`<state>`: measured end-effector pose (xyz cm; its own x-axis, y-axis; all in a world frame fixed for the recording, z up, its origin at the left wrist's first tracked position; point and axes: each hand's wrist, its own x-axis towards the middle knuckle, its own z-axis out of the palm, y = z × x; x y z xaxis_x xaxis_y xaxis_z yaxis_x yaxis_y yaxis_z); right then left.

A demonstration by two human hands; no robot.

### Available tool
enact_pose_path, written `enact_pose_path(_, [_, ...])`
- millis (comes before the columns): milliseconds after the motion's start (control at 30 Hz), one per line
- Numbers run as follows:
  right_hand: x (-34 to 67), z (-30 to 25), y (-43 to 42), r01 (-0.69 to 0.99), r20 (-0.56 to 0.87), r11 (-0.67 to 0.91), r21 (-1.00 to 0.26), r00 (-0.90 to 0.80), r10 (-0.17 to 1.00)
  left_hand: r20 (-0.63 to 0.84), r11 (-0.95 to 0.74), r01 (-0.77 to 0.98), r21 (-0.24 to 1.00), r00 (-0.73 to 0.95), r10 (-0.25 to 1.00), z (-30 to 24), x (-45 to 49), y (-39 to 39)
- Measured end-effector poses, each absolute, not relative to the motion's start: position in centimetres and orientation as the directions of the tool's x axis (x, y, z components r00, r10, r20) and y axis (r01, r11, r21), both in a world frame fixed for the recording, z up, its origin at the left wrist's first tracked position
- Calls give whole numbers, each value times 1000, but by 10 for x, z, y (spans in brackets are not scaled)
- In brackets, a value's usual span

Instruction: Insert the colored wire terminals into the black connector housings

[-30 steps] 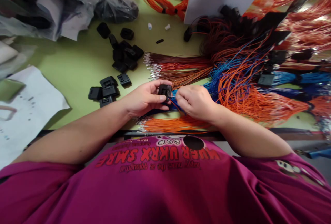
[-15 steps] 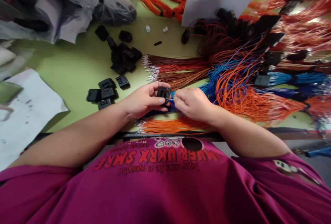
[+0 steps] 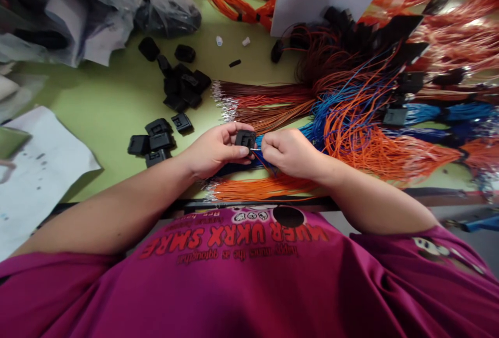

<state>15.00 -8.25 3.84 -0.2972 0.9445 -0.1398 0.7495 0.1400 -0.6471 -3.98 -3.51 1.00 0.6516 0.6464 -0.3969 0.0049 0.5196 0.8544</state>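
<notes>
Between thumb and fingers, my left hand [image 3: 218,150] grips a black plastic connector housing [image 3: 244,141]. My right hand [image 3: 290,152] is closed in a pinch just to its right, on a wire whose pale metal tip [image 3: 255,150] points at the housing's right side. Most of that wire is hidden by my fingers. Blue and orange wires hang beneath the two hands. Below them, a bundle of orange wires [image 3: 257,190] lies along the table's near edge. Brown and red wires [image 3: 268,103] with bare metal terminals lie just beyond my hands.
Loose black housings [image 3: 187,86] lie in a pile at the left, with a smaller group [image 3: 159,138] nearer. White paper [image 3: 42,171] covers the left side. Plastic bags [image 3: 171,13] sit at the back left. A white board [image 3: 312,0] stands behind tangled orange and blue wires [image 3: 354,114].
The view has shifted slightly, moving the table items a little to the left. Both hands keep nearly the same pose, with the wire tip still at the housing.
</notes>
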Motion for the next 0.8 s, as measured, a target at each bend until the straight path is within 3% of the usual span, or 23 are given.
enact_pose_path(367, [148, 37, -83, 804, -151, 128, -580, -261, 953, -361, 434, 40, 900, 624, 692, 11, -39, -36])
enact_pose_path(700, [145, 18, -86, 776, 13, 399, -489, -452, 892, -361, 362, 113, 925, 556, 749, 11, -38, -39])
enact_pose_path(800, [146, 14, -87, 751, 75, 416, -512, -444, 893, -356, 349, 121, 929, 544, 760, 11, -39, -39])
